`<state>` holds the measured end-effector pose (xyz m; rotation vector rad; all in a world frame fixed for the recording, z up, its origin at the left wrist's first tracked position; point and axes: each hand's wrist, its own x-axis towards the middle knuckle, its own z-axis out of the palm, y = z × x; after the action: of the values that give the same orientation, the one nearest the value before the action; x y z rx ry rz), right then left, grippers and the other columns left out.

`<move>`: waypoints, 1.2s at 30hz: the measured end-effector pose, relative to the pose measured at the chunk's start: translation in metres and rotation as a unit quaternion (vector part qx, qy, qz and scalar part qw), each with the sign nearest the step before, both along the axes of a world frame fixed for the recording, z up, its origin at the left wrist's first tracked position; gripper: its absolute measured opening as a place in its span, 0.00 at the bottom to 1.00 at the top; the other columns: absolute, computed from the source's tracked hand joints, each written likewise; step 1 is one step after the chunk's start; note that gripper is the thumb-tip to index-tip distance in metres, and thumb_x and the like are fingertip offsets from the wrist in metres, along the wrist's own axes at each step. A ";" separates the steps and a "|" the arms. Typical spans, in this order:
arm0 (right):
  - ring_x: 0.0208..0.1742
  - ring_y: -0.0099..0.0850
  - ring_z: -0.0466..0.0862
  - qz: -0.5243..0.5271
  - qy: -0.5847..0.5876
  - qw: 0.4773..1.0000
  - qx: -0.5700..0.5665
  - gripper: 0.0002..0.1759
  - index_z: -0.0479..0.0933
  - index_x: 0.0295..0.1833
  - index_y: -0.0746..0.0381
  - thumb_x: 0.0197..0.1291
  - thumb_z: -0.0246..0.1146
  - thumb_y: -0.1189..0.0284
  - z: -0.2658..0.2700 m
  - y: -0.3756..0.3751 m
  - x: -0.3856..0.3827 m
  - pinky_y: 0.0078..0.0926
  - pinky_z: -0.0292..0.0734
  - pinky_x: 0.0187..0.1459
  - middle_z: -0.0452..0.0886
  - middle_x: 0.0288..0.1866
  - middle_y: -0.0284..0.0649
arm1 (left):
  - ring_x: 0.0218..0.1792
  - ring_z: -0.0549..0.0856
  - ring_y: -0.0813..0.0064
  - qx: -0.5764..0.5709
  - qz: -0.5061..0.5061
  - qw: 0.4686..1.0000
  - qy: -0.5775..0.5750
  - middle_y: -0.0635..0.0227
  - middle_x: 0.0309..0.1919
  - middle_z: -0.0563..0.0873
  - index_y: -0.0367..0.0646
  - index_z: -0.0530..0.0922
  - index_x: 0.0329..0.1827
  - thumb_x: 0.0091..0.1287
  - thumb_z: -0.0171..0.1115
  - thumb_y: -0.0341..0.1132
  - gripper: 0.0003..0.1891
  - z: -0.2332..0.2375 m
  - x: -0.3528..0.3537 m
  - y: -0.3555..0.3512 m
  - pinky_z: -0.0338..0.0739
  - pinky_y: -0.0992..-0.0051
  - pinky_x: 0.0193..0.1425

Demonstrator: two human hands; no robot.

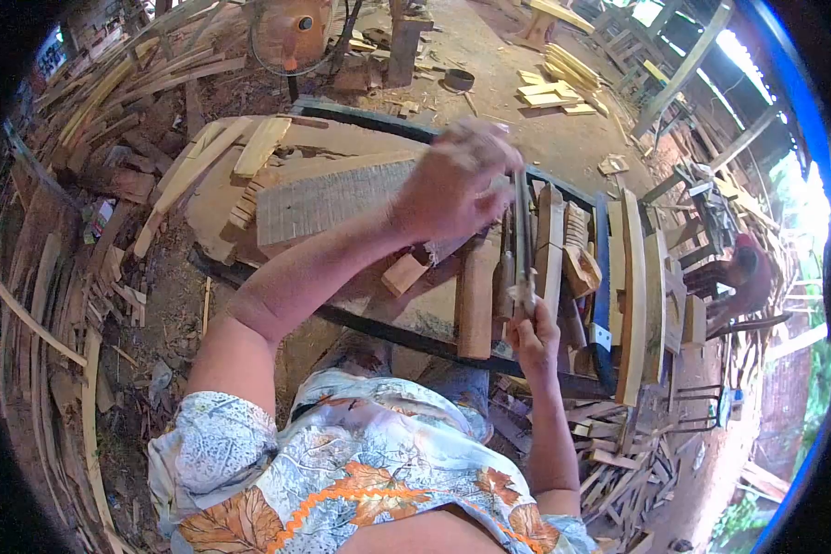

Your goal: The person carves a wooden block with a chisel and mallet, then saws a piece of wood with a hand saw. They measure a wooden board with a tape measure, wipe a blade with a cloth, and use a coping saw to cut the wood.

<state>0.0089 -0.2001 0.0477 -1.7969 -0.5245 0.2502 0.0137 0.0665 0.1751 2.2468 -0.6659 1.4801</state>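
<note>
My right hand (533, 337) is closed around the lower end of a long, narrow, dark bar (523, 231), with a pale piece at the grip; its exact kind does not show. Up near the bar's far end, my left hand (462, 175) is smeared by motion, its fingers curled; what they hold is hidden. Below the left forearm lies a wide grey-brown wood block (319, 205) on the workbench (388, 319). A reddish wood piece (476, 300) sits just left of the right hand, and a small wood block (403, 274) lies farther left.
Dark rails edge the bench. At its right end, a hand saw (602, 277) hangs beside upright boards (631, 295). Scrap wood (619, 452) covers the floor on both sides. A fan (291, 32) stands beyond the bench; another person (746, 272) is at the far right.
</note>
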 end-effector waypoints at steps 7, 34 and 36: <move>0.20 0.20 0.76 -0.030 0.215 0.965 0.150 0.11 0.74 0.49 0.62 0.64 0.56 0.69 0.000 -0.006 -0.015 0.16 0.70 0.20 0.80 0.27 0.37 | 0.49 0.78 0.54 -0.155 0.136 0.934 0.291 0.60 0.38 0.82 0.42 0.78 0.45 0.56 0.65 0.39 0.16 -0.099 0.085 0.034 0.69 0.60 0.59; 0.19 0.15 0.68 -0.014 -0.003 1.000 0.011 0.08 0.71 0.42 0.57 0.71 0.52 0.65 0.014 0.066 0.049 0.14 0.63 0.19 0.66 0.25 0.25 | 0.53 0.73 0.58 -0.162 0.347 0.868 0.316 0.62 0.45 0.80 0.50 0.81 0.38 0.60 0.55 0.44 0.11 -0.159 0.128 0.036 0.65 0.52 0.57; 0.20 0.18 0.69 -0.044 -0.008 0.994 -0.098 0.08 0.70 0.40 0.59 0.70 0.53 0.67 0.018 0.070 0.056 0.18 0.65 0.22 0.69 0.22 0.28 | 0.52 0.74 0.58 -0.167 0.351 0.868 0.310 0.62 0.45 0.80 0.50 0.80 0.39 0.60 0.55 0.44 0.11 -0.157 0.127 0.035 0.65 0.52 0.57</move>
<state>0.0653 -0.1298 0.0658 -2.0100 -0.4423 0.2331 0.1405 0.1017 0.0183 2.5595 0.6197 0.8825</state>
